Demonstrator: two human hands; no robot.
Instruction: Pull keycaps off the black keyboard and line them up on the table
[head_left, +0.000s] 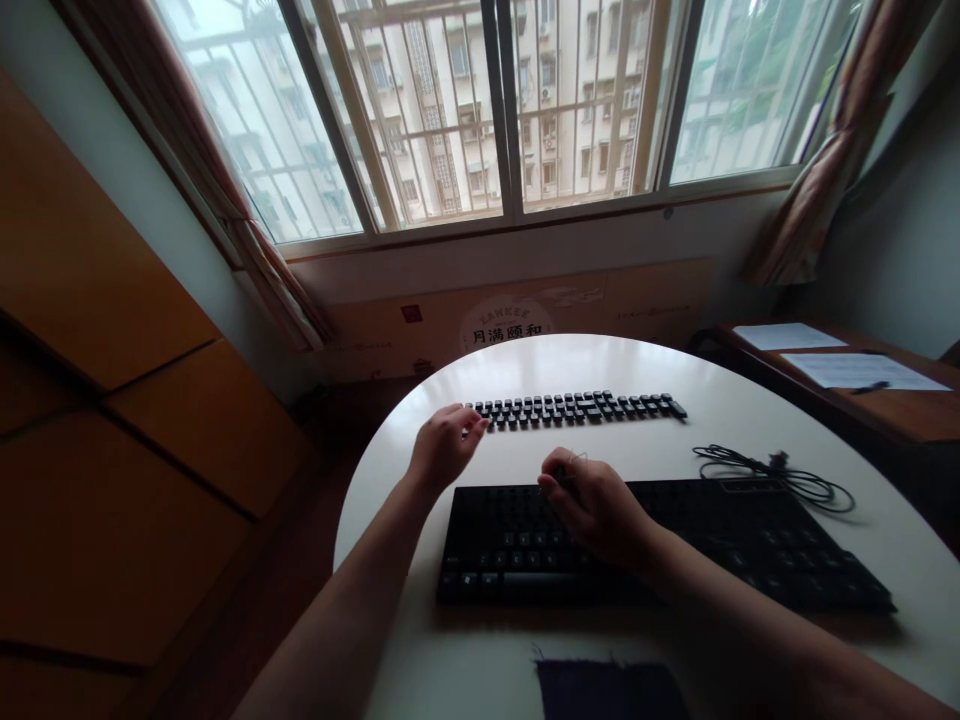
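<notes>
A black keyboard (750,545) lies on a round white table (600,360), with most of its keycaps off. Rows of loose black keycaps (577,408) are lined up on the table beyond it. My left hand (444,445) reaches to the left end of those rows, its fingers curled at a keycap there. My right hand (596,500) rests over the keyboard's upper left part, fingers pinched on a thin wire keycap puller (574,462).
A coiled black cable (780,475) lies right of the keyboard's far edge. A dark purple cloth (611,690) sits at the table's near edge. A wooden side table with papers (840,365) stands at right. A cardboard box (525,315) leans under the window.
</notes>
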